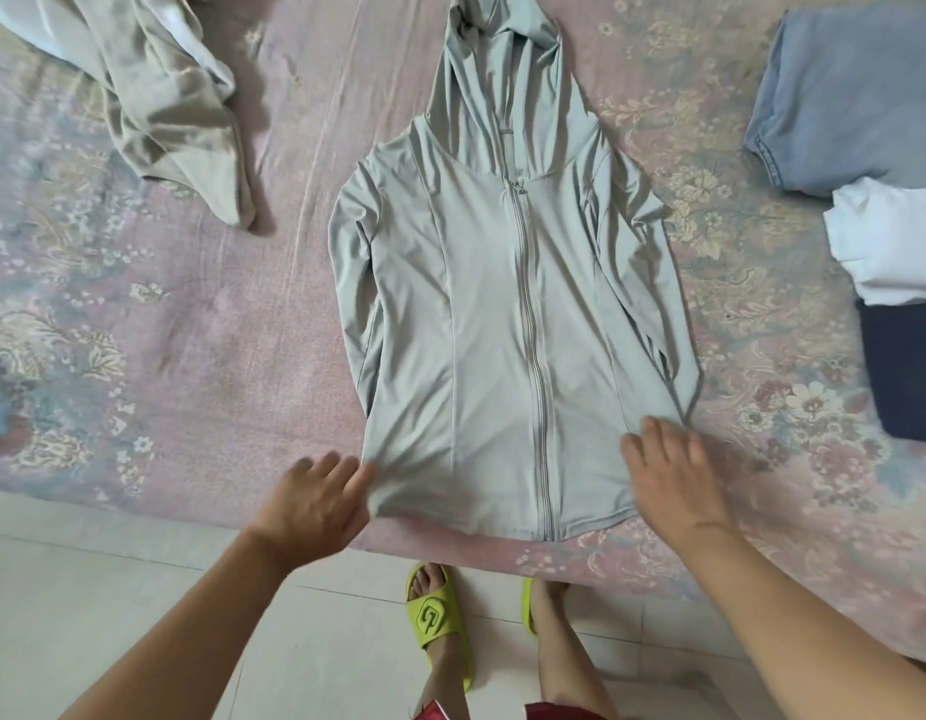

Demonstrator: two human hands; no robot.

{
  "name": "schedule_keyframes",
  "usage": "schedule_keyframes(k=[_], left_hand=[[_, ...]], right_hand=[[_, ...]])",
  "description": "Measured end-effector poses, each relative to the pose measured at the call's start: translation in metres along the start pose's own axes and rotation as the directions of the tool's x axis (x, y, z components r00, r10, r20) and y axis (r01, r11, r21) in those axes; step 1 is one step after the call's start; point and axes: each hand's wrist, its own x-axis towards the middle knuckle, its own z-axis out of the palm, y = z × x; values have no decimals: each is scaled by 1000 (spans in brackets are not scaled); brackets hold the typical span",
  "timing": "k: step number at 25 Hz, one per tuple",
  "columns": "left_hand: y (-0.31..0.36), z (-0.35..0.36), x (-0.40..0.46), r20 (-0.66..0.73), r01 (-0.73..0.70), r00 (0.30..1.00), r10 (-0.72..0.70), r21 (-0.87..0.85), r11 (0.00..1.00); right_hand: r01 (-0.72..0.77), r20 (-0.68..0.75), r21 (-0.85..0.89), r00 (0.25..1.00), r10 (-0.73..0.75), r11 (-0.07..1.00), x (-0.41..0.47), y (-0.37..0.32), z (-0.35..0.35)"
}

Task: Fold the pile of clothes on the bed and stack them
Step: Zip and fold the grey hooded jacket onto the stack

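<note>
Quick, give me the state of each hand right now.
Left hand: open, fingers at the hem corner of the hooded jacket.
Right hand: open, fingers spread flat on the jacket's hem.

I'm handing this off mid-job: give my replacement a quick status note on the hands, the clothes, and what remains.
Left hand: open, fingers touching the hoodie's near left hem.
Right hand: open, flat on the near right hem.
Pale green zip hoodie: spread flat, zipped, unfolded.
Done: folded blue piece, white piece and navy piece at right, overlapping.
Left: fold and stack the hoodie, then the crumpled beige garment far left.
</note>
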Motion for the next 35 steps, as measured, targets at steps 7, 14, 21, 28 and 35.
schedule_keyframes(k=[7,14,21,28,35], left_hand=[[58,72,78,165,137,976,-140,29,990],[23,45,76,39,134,991,-131,-109,985],[-65,13,116,11,782,527,-850,-396,481],[-57,-2,137,399,814,225,-889,-579,-54],[-112,-21,111,592,412,130,-795,-762,-499]], right_hand=[[95,-87,308,994,-71,947,41,-96,11],[150,-65,329,989,-136,932,54,-94,-22],[143,119,384,972,-202,912,140,-133,-83],[152,173,404,956,-239,902,144,-130,-74],[162,202,395,945,-257,904,146,-125,-80]])
